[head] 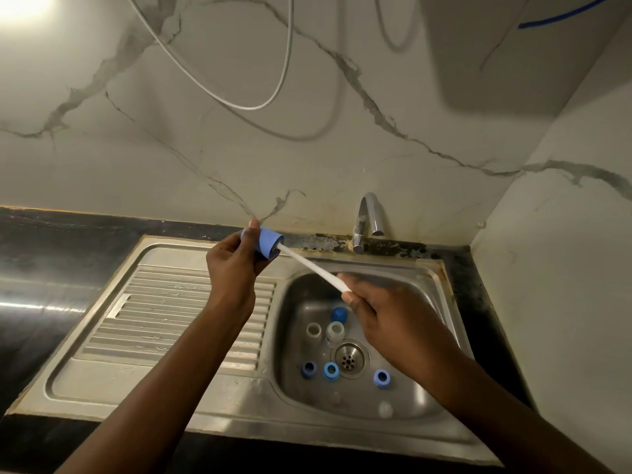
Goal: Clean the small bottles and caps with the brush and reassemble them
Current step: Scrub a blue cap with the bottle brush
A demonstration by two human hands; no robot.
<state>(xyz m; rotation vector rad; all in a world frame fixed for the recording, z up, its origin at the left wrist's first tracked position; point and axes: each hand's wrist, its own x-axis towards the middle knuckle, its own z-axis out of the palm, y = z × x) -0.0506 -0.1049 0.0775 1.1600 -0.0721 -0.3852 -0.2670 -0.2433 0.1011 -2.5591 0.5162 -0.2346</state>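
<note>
Left hand (236,265) fingers (253,224) clamp blue cap (268,242); right hand (383,313), at 4 o'clock, pinches brush (307,265) handle; I'd rotate bristles fully.

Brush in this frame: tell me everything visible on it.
The brush has a thin white handle that looks like plastic. It slants from lower right up to upper left above the sink. Its dark bristle head sits inside the blue cap, which the left hand holds. The right hand, slightly blurred, grips the handle's lower end.
</note>
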